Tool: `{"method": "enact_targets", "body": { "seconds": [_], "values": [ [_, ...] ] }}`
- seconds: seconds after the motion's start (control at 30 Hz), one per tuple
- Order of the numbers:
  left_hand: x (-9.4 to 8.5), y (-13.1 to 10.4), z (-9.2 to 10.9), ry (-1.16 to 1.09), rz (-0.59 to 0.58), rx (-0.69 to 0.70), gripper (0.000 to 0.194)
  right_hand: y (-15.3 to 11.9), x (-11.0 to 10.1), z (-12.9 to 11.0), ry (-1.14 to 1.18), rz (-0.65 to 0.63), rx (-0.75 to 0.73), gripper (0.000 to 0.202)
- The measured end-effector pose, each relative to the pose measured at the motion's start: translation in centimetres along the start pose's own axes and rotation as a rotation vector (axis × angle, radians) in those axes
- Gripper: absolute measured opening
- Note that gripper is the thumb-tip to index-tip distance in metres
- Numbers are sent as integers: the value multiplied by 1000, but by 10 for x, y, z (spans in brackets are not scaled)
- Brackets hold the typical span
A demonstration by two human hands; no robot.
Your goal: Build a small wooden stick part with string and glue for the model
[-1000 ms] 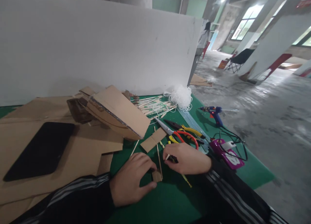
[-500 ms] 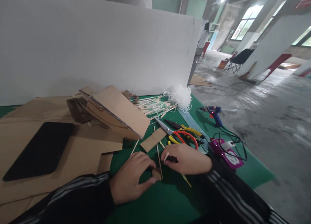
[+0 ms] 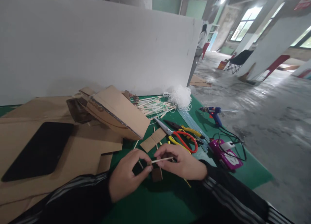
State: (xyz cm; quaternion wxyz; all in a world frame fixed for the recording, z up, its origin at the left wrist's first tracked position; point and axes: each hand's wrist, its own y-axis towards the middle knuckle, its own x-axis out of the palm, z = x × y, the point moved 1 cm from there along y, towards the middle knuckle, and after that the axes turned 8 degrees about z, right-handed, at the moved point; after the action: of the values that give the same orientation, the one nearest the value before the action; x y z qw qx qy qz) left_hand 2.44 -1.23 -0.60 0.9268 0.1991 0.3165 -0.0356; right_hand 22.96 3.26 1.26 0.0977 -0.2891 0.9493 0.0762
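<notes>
Between the thumb and fingers of my right hand [image 3: 183, 162] is a thin wooden stick [image 3: 162, 159], lying nearly level. My left hand [image 3: 130, 173] pinches a small brown piece [image 3: 149, 164] that looks like cardboard, right at the stick's left end. Whether the two are joined I cannot tell. Below the fingertips a small cardboard square [image 3: 156, 174] lies on the green table top [image 3: 155, 204]. Just beyond my hands rests a cardboard strip [image 3: 153, 140], with sticks partly under it. Orange-handled scissors [image 3: 181, 137] lie past my right hand.
Pliers [image 3: 191, 131] lie by the scissors. A glue gun [image 3: 215, 113] and a purple power strip [image 3: 225, 155] are at the right. Behind are many sticks [image 3: 153, 105] and tangled white cord [image 3: 179, 97]. A cardboard structure [image 3: 119, 112] and a black tablet-like slab [image 3: 40, 151] occupy the left.
My left hand has risen from beside the cardboard square and now pinches a small brown piece. My right hand has brought the stick left, turning it level against that piece.
</notes>
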Motion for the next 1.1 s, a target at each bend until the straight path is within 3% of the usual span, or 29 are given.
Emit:
{"method": "enact_targets", "body": {
  "seconds": [0.27, 0.53, 0.7, 0.83, 1.0, 1.1],
  "values": [
    [1, 2, -1, -121, 100, 57, 11, -1, -2, 7, 27, 92, 56, 22],
    [0, 5, 1, -117, 52, 170, 11, -2, 15, 10, -241, 85, -74, 10],
    [0, 4, -2, -45, 42, 149, 5, -3, 11, 5, -342, 69, -154, 19],
    [-1, 5, -2, 88, 28, 105, 14, -1, -2, -1, -577, 127, -225, 16],
    [0, 7, -6, 253, 5, 34, 17, 1, -9, 1, -995, 78, -87, 17],
    [3, 7, -11, 332, -25, 40, 16, -2, -3, 4, -1134, 10, -93, 18]
  ]
}}
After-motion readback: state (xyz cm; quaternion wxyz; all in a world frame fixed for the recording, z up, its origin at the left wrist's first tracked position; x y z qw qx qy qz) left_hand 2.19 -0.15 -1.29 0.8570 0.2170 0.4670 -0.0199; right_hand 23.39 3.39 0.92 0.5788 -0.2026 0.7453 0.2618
